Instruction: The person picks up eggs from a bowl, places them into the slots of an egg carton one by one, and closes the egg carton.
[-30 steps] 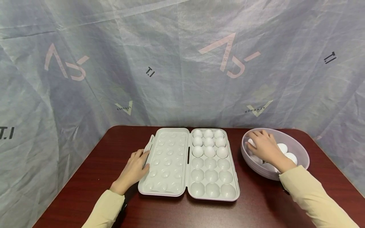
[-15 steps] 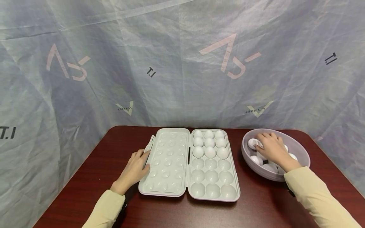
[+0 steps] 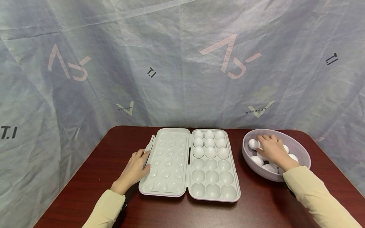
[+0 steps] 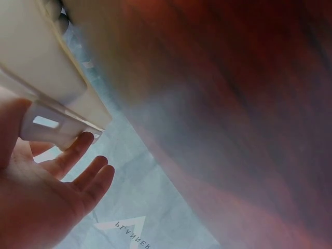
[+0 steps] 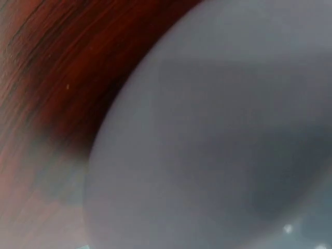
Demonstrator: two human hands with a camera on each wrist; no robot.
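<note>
The right hand [image 3: 272,151] lies inside the bowl [image 3: 299,148], palm down over the loose eggs [image 3: 252,143]. Its fingers reach toward the egg at the bowl's left side, but whether they close on any egg cannot be told. Other eggs lie under and beside this grip.

The left hand [image 3: 134,169] rests flat on the desk [image 3: 85,190], its fingers [image 4: 78,150] straight and touching the lid edge of the open carton [image 3: 171,164], holding nothing. To the right of this grip, past the lid, nine eggs fill the carton's far three rows; the near cups are bare.
</note>
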